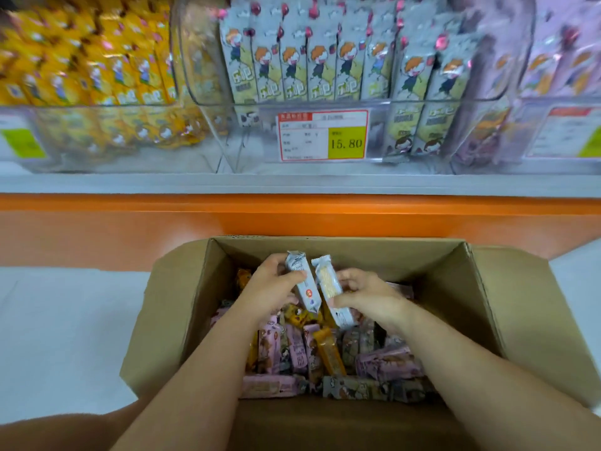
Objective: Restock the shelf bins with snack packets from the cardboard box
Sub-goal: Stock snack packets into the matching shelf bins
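An open cardboard box [455,288] stands on the floor below the shelf, holding several pink, yellow and grey snack packets [325,353]. My left hand [270,288] grips a grey packet [304,284] above the heap. Right beside it, my right hand [367,294] grips a second grey packet [328,284] with a clear window showing pale wafers. Both packets are tilted and nearly touch. On the shelf above, a clear middle bin [253,138] holds upright grey packets of the same kind [292,70].
A clear bin of yellow packets [81,70] stands to the left and a bin of pink packets [559,60] to the right. A price tag reading 15.80 [322,135] hangs on the middle bin. An orange shelf base [97,232] runs behind the box.
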{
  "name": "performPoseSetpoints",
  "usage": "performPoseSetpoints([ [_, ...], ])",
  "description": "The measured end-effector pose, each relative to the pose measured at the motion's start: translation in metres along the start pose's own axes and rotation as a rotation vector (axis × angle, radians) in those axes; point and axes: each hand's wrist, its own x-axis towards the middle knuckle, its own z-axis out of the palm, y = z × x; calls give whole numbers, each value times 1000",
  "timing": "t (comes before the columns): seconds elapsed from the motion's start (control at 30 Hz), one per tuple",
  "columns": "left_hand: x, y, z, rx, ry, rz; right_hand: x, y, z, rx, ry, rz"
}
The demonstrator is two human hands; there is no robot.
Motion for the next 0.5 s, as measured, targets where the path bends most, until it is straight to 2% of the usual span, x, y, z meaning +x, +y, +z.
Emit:
performPoseSetpoints([
  [0.13, -36, 29, -5, -217, -200, 19, -39, -40, -4, -249, 90, -184],
  [0.33, -86, 76, -10, -221, -345, 147, -107, -96, -15, -464, 252, -515],
  [0.5, -118, 115, -15, -244, -425, 221, -159, -134, -24, -294, 65, -614],
])
